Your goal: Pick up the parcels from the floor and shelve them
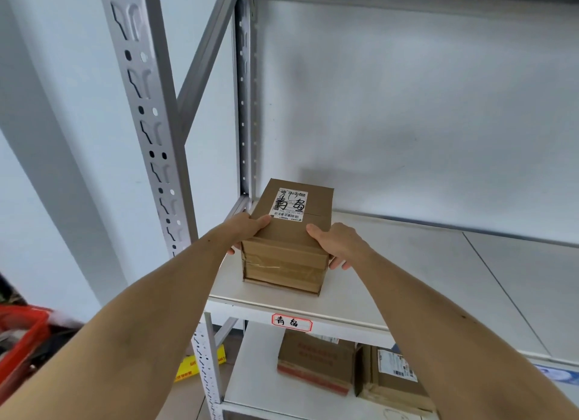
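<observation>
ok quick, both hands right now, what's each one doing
Left hand: closed on the cardboard parcel, left side.
Right hand: closed on the same parcel, right side.

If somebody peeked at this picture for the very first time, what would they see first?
Probably the brown cardboard box in the middle, sitting near the left end of the white shelf, with the left hand and right hand holding its sides. Next, its white label with big black handwriting on top. Then two more boxes on the shelf below.

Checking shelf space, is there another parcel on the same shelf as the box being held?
No, the box held by both hands sits alone on that shelf; the other parcels are one level below.
</observation>
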`<action>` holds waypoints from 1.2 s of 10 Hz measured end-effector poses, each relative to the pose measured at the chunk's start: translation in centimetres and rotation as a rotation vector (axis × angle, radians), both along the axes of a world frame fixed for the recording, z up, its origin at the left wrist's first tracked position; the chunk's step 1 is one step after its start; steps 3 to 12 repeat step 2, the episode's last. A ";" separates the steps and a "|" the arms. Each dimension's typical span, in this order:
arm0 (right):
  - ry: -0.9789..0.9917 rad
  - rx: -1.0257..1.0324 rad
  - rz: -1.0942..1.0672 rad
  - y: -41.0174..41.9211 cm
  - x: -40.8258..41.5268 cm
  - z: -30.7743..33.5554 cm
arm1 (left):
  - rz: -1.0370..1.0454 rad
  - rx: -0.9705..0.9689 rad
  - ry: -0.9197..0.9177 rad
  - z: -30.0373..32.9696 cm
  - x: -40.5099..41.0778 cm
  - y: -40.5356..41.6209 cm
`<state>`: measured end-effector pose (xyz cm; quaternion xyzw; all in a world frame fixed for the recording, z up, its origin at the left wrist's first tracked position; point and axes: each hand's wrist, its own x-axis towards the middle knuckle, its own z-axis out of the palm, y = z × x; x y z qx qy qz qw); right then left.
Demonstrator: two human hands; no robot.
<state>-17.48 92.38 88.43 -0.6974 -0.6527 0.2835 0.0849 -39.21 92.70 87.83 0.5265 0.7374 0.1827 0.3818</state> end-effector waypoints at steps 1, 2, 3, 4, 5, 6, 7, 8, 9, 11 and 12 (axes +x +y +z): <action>0.042 -0.001 -0.005 -0.4 1.0 -0.6 | 0.014 0.030 0.006 -0.3 -0.1 -0.3; 0.136 0.048 0.002 -1.9 2.6 -2.1 | 0.075 0.191 0.121 -1.2 -0.2 -1.2; 0.136 0.048 0.002 -1.9 2.6 -2.1 | 0.075 0.191 0.121 -1.2 -0.2 -1.2; 0.136 0.048 0.002 -1.9 2.6 -2.1 | 0.075 0.191 0.121 -1.2 -0.2 -1.2; 0.136 0.048 0.002 -1.9 2.6 -2.1 | 0.075 0.191 0.121 -1.2 -0.2 -1.2; 0.136 0.048 0.002 -1.9 2.6 -2.1 | 0.075 0.191 0.121 -1.2 -0.2 -1.2; 0.136 0.048 0.002 -1.9 2.6 -2.1 | 0.075 0.191 0.121 -1.2 -0.2 -1.2; 0.136 0.048 0.002 -1.9 2.6 -2.1 | 0.075 0.191 0.121 -1.2 -0.2 -1.2; 0.136 0.048 0.002 -1.9 2.6 -2.1 | 0.075 0.191 0.121 -1.2 -0.2 -1.2; 0.136 0.048 0.002 -1.9 2.6 -2.1 | 0.075 0.191 0.121 -1.2 -0.2 -1.2; 0.136 0.048 0.002 -1.9 2.6 -2.1 | 0.075 0.191 0.121 -1.2 -0.2 -1.2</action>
